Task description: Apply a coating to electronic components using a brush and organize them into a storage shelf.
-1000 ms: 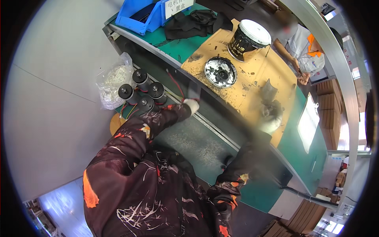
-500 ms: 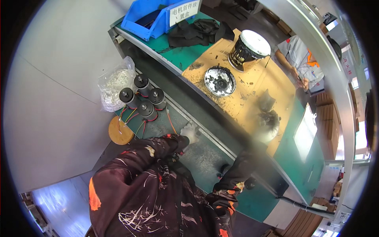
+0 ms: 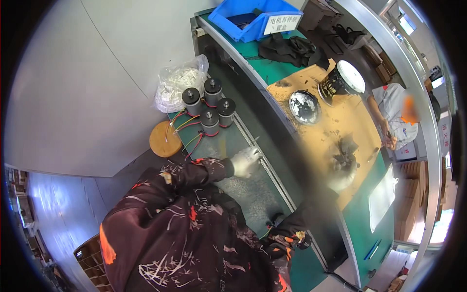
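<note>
My left hand [image 3: 245,162], in a white glove, is at the metal rail [image 3: 272,177] along the green bench. Its fingers look closed, and a thin tip shows beyond them; what they hold is not clear. Over the brown cardboard [image 3: 311,138], my right hand [image 3: 343,176] is gloved and partly blurred. Its blackened fingers are bent at a dark, crumpled, rag-like piece [image 3: 347,145]. Left of my left hand, several grey cylindrical motors [image 3: 210,121] with black tops stand upright, coloured wires trailing from them.
A black-smeared bucket [image 3: 342,80] with white top and a round smeared lid [image 3: 305,107] rest on the cardboard. Behind are black cloth [image 3: 292,50] and a blue bin [image 3: 243,22]. A clear bag [image 3: 181,86] of white pieces sits beyond the motors. Another person [image 3: 396,114] stands far right.
The view has turned, shifting the scene rightward. My right hand has closed in on the dark rag-like piece, which lay farther from its fingers before. My left hand remains by the rail.
</note>
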Available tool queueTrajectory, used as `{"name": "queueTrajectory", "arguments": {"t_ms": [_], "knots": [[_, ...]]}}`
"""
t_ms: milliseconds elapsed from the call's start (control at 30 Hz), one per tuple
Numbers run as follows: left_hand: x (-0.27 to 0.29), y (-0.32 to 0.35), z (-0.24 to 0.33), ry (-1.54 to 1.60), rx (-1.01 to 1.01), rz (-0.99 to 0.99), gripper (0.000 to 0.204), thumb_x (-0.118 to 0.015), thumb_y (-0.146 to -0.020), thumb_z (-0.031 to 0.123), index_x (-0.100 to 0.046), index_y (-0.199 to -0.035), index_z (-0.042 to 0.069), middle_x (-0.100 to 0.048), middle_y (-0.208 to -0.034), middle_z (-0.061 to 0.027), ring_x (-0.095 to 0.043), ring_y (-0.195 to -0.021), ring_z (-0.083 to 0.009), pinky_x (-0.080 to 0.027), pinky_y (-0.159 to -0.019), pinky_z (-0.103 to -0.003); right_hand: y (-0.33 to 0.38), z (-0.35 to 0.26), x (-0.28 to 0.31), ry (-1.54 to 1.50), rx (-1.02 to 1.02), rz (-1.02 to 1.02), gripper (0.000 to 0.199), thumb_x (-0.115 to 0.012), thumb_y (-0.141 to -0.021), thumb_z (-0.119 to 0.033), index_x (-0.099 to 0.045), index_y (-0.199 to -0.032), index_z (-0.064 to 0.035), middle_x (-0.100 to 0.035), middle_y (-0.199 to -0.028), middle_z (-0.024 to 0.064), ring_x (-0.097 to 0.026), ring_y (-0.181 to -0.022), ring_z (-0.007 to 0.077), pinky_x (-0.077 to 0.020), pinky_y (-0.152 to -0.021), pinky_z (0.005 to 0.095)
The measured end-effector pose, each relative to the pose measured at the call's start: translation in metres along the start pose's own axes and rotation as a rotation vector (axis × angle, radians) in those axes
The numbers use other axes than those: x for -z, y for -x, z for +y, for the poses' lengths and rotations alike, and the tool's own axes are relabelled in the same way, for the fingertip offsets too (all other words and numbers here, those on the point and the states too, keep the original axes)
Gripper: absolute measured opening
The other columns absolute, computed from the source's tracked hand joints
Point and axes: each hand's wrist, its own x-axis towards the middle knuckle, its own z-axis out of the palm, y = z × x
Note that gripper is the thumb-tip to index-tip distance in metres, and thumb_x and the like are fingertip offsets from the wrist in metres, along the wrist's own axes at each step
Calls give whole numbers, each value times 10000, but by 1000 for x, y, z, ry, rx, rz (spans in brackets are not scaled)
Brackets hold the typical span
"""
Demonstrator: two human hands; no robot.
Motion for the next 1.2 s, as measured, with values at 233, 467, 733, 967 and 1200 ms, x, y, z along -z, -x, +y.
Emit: {"name": "queueTrajectory", "arguments": {"t_ms": [233, 467, 733, 967, 1200], "knots": [[5, 13, -17, 109, 116, 49, 816, -795, -526, 166, -498, -1284, 120, -491, -1236, -126, -469, -1199, -359, -439, -993, -459, -1, 13, -82, 563, 285, -313, 193, -660, -914, -197, -616, -1002, -31, -604, -770, 13, -524, -550, 76, -400, -477, 204], [-53, 127, -132, -87, 564, -267, 461, -771, -643, 386, -689, -972, 74, -687, -938, -179, -657, -921, -362, -526, -799, -447, -12, 30, -146, 963, 290, -396, 221, -717, -885, -213, -650, -928, -6, -624, -702, 15, -551, -582, 79, -447, -540, 241], [-51, 296, -178, -62, 1098, -180, 443, -716, -724, 450, -709, -997, 101, -704, -973, -159, -672, -957, -316, -532, -831, -411, -12, 44, -134, 1074, 476, -399, 174, -705, -894, -167, -670, -900, 3, -647, -737, 14, -561, -664, 65, -464, -629, 227], [-94, 392, -205, 162, 1502, -166, 433, -700, -738, 490, -754, -936, 109, -725, -864, -143, -703, -876, -303, -542, -814, -396, 100, 74, -96, 1082, 486, -527, 129, -736, -853, -132, -667, -877, -26, -588, -670, -35, -473, -570, 38, -407, -538, 207], [-126, 435, -212, 169, 1540, -186, 496, -683, -729, 550, -755, -963, 118, -730, -865, -128, -713, -858, -298, -534, -761, -377, 115, 159, -4, 1195, 183, -249, 211, -753, -814, -215, -655, -839, -30, -548, -604, -34, -450, -529, 43, -395, -504, 224]]}}
